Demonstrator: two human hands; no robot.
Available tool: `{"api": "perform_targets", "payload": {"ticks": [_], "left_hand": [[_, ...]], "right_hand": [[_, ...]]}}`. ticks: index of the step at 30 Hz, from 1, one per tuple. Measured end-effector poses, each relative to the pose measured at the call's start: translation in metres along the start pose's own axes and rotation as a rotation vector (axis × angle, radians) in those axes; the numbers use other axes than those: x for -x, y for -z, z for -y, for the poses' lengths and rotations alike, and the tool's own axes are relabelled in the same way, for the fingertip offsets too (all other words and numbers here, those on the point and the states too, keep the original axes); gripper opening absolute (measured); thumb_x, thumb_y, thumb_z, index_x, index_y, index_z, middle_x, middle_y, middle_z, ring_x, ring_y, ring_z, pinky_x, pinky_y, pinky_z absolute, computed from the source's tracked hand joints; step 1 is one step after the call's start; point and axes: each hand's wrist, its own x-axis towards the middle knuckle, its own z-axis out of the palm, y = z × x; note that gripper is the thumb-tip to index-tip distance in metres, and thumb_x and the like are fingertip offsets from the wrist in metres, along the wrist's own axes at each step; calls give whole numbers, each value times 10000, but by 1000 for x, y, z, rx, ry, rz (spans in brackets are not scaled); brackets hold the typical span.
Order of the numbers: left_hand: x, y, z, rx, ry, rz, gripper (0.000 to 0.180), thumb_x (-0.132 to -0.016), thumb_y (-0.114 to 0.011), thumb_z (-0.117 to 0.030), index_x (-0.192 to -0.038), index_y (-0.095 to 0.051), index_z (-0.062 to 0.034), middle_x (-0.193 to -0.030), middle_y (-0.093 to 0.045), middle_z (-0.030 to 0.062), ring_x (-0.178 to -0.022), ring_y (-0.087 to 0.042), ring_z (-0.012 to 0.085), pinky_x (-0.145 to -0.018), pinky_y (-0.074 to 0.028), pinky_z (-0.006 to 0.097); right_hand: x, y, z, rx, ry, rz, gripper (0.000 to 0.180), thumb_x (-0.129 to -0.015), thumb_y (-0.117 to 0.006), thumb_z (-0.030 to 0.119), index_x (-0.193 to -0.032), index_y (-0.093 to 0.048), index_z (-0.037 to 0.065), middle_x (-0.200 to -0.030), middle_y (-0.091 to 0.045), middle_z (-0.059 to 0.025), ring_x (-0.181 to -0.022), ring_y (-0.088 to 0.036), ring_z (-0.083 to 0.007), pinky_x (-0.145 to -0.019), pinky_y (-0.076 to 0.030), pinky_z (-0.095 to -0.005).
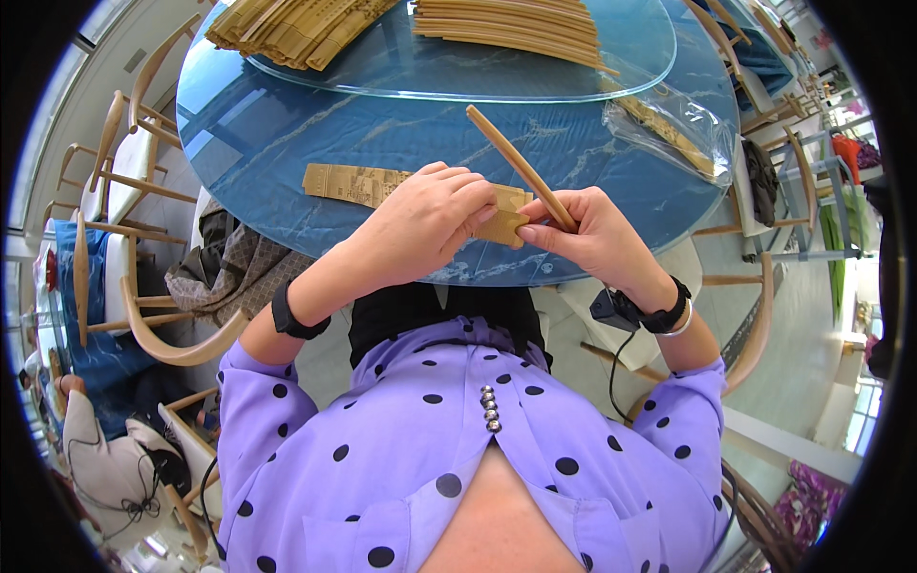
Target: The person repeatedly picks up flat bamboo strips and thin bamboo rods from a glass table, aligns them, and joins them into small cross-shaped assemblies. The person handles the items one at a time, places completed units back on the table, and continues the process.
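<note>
My left hand (430, 218) is closed over a long flat tan paper chopstick sleeve (346, 181) with a dark printed picture. One part of the sleeve sticks out to the left of the hand, and its other end shows between my two hands. In my right hand (604, 241), light brown wooden chopsticks (516, 158) are gripped near their lower end and slant up to the left. They look like a pair pressed together. The right fingertips also touch the sleeve's right end. Both hands are over the near edge of the table.
On the blue marbled table (258, 134) stands a raised glass turntable (401, 94). It carries a pile of printed sleeves (296, 33) and a row of chopsticks (506, 29). A clear plastic bag (712, 158) with a sleeve inside lies right. Wooden chairs (177, 349) surround the table.
</note>
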Motion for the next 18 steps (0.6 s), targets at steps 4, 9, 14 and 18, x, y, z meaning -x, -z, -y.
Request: {"api": "perform_targets", "payload": {"ticks": [4, 9, 14, 18], "left_hand": [[5, -6, -2, 41, 10, -19, 90, -1003, -551, -110, -984, -557, -22, -905, -600, 165, -896, -597, 375, -795, -466, 460], [8, -14, -2, 35, 45, -23, 167, -998, -597, -185, -992, -552, -25, -916, -615, 167, -893, -613, 385, -788, -487, 460], [4, -15, -6, -149, -79, -37, 355, -875, -749, -297, -1004, -550, -33, -962, -631, 148, -945, -635, 357, -868, -516, 435], [3, -15, -3, -239, -105, -26, 410, -821, -793, -292, -1017, -546, -31, -990, -626, 129, -966, -641, 335, -893, -520, 442]], "right_hand": [[-1, -1, 3, -34, -22, 41, 229, -926, -775, 130, -1084, -732, -29, -820, -704, -11, -709, -572, -32, -645, -453, -201], [-3, -8, 6, -102, -39, 4, 216, -906, -792, 132, -1021, -733, -42, -802, -682, -6, -695, -562, -43, -634, -450, -211], [-4, -8, 3, -58, -19, -48, 202, -899, -793, 120, -995, -720, -41, -799, -680, -9, -692, -559, -42, -630, -449, -206], [-4, -7, 4, -25, -20, -59, 205, -902, -794, 114, -1028, -724, -32, -797, -669, 7, -683, -544, -28, -633, -454, -199]]}}
